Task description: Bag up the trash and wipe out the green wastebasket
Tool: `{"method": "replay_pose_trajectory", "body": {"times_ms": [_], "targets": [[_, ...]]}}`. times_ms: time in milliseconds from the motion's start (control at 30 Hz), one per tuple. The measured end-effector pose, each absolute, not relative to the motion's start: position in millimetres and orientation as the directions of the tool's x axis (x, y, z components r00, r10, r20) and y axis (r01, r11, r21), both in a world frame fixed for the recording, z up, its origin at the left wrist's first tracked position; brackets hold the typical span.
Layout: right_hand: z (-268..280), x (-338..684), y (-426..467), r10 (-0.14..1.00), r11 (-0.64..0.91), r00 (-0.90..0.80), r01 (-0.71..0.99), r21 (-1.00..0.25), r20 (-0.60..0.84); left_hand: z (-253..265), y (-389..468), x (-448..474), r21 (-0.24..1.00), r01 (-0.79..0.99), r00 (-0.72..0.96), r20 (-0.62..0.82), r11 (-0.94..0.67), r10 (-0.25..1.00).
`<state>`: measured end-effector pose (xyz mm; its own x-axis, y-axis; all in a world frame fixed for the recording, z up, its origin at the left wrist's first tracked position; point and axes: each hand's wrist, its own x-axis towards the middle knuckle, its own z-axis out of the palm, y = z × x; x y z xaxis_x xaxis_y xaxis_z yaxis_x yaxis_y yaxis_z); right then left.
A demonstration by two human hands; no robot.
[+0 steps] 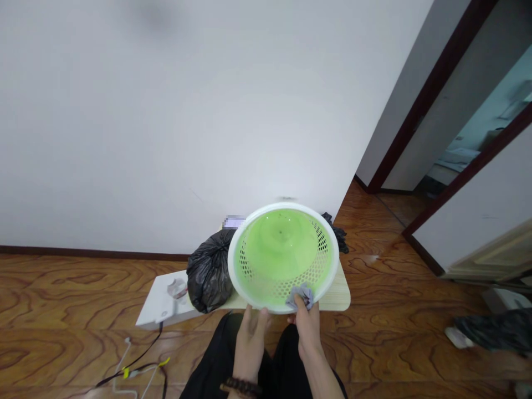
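A round green colander (pixel 280 238) with a wide white rim is tilted toward me above a small pale tabletop. My left hand (pixel 250 335) is at its near-left rim, with fingers bent against and under the edge. At the near-right rim, my right hand (pixel 306 324) pinches a crumpled grey cloth (pixel 300 295). The right thumb presses the cloth to the inner side, while other fingers go below the rim, partly hidden. Just left of the colander sits a knotted black plastic bag (pixel 211 271).
Under the colander shows a pale wooden tabletop (pixel 338 291). More black plastic (pixel 337 233) pokes out behind. A white box (pixel 160 302) with a crumpled wrapper (pixel 177 288) stands left, cables (pixel 135 371) lying on the floor. A white wall (pixel 187 122) rises ahead; a doorway (pixel 419 122) is right.
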<state>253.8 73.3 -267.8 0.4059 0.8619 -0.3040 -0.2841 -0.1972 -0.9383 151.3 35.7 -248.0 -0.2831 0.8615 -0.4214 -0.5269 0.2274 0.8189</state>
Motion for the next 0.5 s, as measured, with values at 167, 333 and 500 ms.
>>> {"method": "replay_pose_trajectory", "body": {"times_ms": [167,333,500], "targets": [[-271,260,62,0.858,-0.209,0.439,-0.175,-0.962,-0.267,-254,32,163,0.78,-0.584,-0.248,-0.434,0.223,0.866],[-263,267,63,0.855,-0.167,0.499,0.001,-0.986,-0.145,-268,38,163,0.738,-0.632,-0.243,-0.478,0.236,0.844],[-248,281,62,0.763,-0.073,0.605,0.428,-0.901,0.225,-257,35,166,0.732,-0.626,-0.224,-0.498,0.268,0.838]]}}
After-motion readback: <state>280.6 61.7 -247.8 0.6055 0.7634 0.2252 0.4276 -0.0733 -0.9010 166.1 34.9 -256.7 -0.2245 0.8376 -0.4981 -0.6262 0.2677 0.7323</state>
